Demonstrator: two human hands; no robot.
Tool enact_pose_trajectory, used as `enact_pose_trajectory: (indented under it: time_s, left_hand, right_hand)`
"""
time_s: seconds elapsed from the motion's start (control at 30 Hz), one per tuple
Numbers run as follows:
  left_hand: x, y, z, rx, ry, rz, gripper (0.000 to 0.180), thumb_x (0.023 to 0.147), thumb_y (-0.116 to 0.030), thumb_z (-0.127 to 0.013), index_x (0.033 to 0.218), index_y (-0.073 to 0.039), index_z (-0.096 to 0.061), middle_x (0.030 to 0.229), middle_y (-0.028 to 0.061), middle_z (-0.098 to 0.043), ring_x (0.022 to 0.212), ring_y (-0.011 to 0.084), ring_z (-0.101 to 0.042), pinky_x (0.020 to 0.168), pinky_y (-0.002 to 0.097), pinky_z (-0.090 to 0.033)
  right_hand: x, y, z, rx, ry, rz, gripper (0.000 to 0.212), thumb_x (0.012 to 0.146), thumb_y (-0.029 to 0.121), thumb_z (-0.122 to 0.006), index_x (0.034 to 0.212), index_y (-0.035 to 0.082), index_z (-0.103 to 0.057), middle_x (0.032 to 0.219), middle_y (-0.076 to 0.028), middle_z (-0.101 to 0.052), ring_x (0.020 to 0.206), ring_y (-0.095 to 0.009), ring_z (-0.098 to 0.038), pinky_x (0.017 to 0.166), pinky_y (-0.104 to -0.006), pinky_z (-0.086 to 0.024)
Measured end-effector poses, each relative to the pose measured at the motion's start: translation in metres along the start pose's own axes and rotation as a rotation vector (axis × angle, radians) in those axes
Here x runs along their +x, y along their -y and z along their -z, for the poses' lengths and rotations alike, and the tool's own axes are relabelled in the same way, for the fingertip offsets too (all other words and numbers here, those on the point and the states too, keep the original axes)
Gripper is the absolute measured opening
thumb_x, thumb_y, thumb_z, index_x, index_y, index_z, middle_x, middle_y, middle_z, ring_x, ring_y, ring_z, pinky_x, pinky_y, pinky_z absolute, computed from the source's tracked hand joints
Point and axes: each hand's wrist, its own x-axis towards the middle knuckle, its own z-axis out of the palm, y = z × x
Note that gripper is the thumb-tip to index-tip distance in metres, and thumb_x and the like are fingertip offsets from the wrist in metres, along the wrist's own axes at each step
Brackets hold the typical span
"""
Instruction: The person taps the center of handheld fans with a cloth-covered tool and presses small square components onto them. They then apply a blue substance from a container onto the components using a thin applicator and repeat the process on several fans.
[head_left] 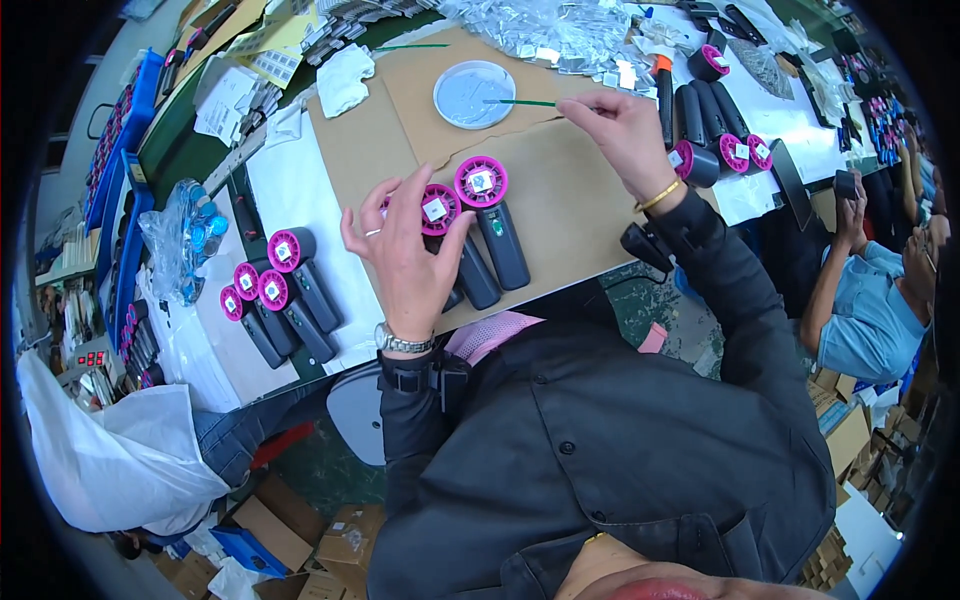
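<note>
My right hand (622, 135) pinches one end of a thin green stick (528, 102). Its other end dips into pale grey paste in a round white dish (440, 112) lying on brown cardboard. Over a row of dark handheld fans, my left hand (412, 262) hovers with fingers apart. One fan (503, 243) has a magenta round head with a white square sticker at its centre. Beside it a second magenta fan head (438, 209) shows between my left thumb and fingers. My left hand partly hides a third fan and cannot be seen gripping any.
More fans (288, 250) lie on the table to the left, and another group (736, 152) to the right. Bags of small parts (530, 30) run along the back. A white cloth (345, 80) lies near the dish. Other people (870, 300) sit at the far right.
</note>
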Motion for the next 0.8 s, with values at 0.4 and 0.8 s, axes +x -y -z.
enact_pose_trajectory:
  time_s: [0.4, 0.8]
  left_hand:
    - [-0.013, 0.019, 0.018, 0.044, 0.028, 0.053, 0.070, 0.083, -0.034, -0.094, 0.145, -0.013, -0.069, 0.130, 0.0064, -0.072, 0.139, 0.0275, -0.056, 0.127, 0.0640, -0.010]
    - [-0.013, 0.022, 0.015, -0.012, 0.049, 0.056, 0.072, 0.082, -0.032, -0.094, 0.147, -0.014, -0.069, 0.130, 0.0064, -0.072, 0.139, 0.0276, -0.056, 0.129, 0.0613, -0.009]
  right_hand:
    - [0.033, -0.011, -0.026, 0.138, 0.063, -0.123, 0.021, 0.098, 0.019, -0.084, 0.106, -0.001, -0.085, 0.086, 0.002, -0.072, 0.074, -0.005, -0.054, 0.067, -0.0229, -0.041]
    - [0.041, 0.006, -0.010, 0.575, 0.234, -0.263, 0.026, 0.103, 0.017, -0.079, 0.121, -0.001, -0.079, 0.079, 0.007, -0.051, 0.068, -0.005, -0.041, 0.063, -0.0243, -0.032]
